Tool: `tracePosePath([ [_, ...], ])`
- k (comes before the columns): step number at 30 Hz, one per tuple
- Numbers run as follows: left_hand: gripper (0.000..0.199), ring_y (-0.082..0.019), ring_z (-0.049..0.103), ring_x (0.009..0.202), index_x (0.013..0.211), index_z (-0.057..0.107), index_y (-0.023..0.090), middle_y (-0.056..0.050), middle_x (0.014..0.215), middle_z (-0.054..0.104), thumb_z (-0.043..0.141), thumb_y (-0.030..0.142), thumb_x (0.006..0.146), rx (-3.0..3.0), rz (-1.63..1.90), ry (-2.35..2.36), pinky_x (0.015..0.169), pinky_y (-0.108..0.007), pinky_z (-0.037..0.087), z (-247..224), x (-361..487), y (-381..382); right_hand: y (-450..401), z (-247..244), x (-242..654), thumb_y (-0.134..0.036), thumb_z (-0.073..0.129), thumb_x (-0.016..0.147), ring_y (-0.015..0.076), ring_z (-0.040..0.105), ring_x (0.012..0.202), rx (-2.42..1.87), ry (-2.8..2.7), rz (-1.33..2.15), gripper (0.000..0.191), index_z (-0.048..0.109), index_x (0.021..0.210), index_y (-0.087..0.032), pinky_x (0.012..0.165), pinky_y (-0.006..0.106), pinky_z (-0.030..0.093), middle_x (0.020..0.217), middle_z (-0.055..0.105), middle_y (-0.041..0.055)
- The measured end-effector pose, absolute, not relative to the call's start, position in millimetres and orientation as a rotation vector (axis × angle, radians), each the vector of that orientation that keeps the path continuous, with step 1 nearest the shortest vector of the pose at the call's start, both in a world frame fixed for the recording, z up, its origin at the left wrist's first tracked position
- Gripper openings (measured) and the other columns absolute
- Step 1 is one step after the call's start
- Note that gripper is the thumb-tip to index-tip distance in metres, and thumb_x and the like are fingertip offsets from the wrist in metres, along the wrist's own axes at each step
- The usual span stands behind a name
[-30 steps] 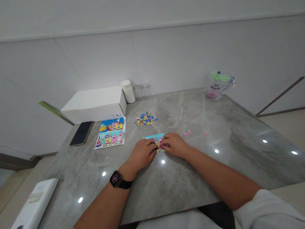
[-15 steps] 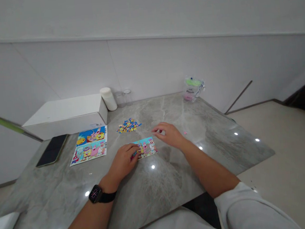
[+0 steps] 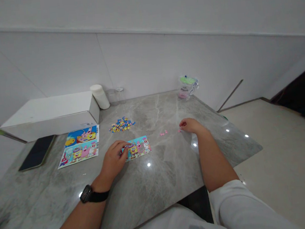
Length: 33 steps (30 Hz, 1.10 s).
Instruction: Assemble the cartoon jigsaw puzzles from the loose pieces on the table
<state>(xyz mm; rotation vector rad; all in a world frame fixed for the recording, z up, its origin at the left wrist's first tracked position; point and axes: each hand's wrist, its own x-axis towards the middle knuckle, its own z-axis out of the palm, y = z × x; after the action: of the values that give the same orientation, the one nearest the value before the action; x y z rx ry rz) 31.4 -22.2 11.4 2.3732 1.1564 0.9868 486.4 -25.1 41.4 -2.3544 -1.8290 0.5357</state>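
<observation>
Fingers of the right hand (image 3: 189,125) are reaching a pink piece (image 3: 180,130), grip unclear, the left hand's (image 3: 115,158) are resting apart on the puzzle (image 3: 140,146), and a clear bag (image 3: 188,87) is holding green and pink contents.

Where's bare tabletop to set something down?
Grey marbled tabletop is bare between its near edge and the rectangular cartoon puzzle, also between the multicoloured piece pile and clear plastic bag. Crowded back left: white cardboard box, black phone, printed cartoon sheet.

Dark flat phone (image 3: 37,153) left, long white cardboard box (image 3: 53,110) behind it, white cylindrical bottle (image 3: 100,97) upper left of centre.
</observation>
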Motion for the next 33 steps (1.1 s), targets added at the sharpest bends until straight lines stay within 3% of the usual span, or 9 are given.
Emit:
tracePosePath([
  [9, 0.022, -0.022, 0.069, 0.104, 0.109, 0.072, 0.021, -0.007, 0.109, 0.072, 0.053, 0.03, 0.103, 2.305, 1.053, 1.14, 0.096, -0.037, 0.055, 12.0, 33.2, -22.5, -22.8, 30.7, 477.0, -0.019, 0.078, 0.082, 0.0187, 0.069, 0.083, -2.363, -1.975, 0.62, 0.009, 0.078, 0.092, -0.02, 0.071, 0.027, 0.047, 0.096, 0.078, 0.0073],
  [15, 0.019, -0.022, 0.068, 0.103, 0.109, 0.072, 0.021, -0.007, 0.108, 0.071, 0.054, 0.025, 0.101, 2.299, 1.076, 1.133, 0.094, -0.037, 0.055, 12.7, 34.8, -23.9, -21.8, 32.3, 473.5, -0.022, 0.079, 0.079, 0.0185, 0.067, 0.079, -2.129, -1.984, 0.729, 0.008, 0.075, 0.086, -0.02, 0.071, 0.028, 0.047, 0.087, 0.075, 0.0063],
  [22, 0.018, -0.021, 0.068, 0.099, 0.108, 0.072, 0.021, -0.007, 0.106, 0.071, 0.056, 0.02, 0.099, 2.249, 1.091, 1.126, 0.091, -0.037, 0.055, 14.9, 39.3, -25.9, -21.2, 35.2, 402.6, -0.047, 0.078, 0.079, 0.0174, 0.064, 0.079, -1.435, -1.709, 1.14, 0.031, 0.074, 0.093, -0.02, 0.076, 0.031, 0.05, 0.087, 0.073, 0.0032],
  [28, 0.016, -0.021, 0.068, 0.097, 0.107, 0.073, 0.021, -0.006, 0.102, 0.071, 0.059, 0.021, 0.099, 2.26, 1.098, 1.095, 0.09, -0.037, 0.055, 18.4, 43.5, -28.5, -30.2, 27.9, 322.0, -0.049, 0.082, 0.074, 0.0115, 0.052, 0.061, -1.24, -1.459, 1.367, 0.035, 0.071, 0.09, -0.02, 0.058, 0.025, 0.04, 0.073, 0.065, -0.0023],
  [33, 0.012, -0.022, 0.068, 0.099, 0.104, 0.075, 0.022, -0.007, 0.102, 0.071, 0.065, 0.028, 0.098, 2.243, 1.094, 1.061, 0.092, -0.038, 0.054, 16.2, 48.1, -29.0, -35.8, 18.2, 291.6, -0.051, 0.084, 0.073, 0.0125, 0.056, 0.064, -1.182, -1.386, 1.403, 0.04, 0.071, 0.096, -0.021, 0.059, 0.026, 0.043, 0.079, 0.069, -0.0008],
])
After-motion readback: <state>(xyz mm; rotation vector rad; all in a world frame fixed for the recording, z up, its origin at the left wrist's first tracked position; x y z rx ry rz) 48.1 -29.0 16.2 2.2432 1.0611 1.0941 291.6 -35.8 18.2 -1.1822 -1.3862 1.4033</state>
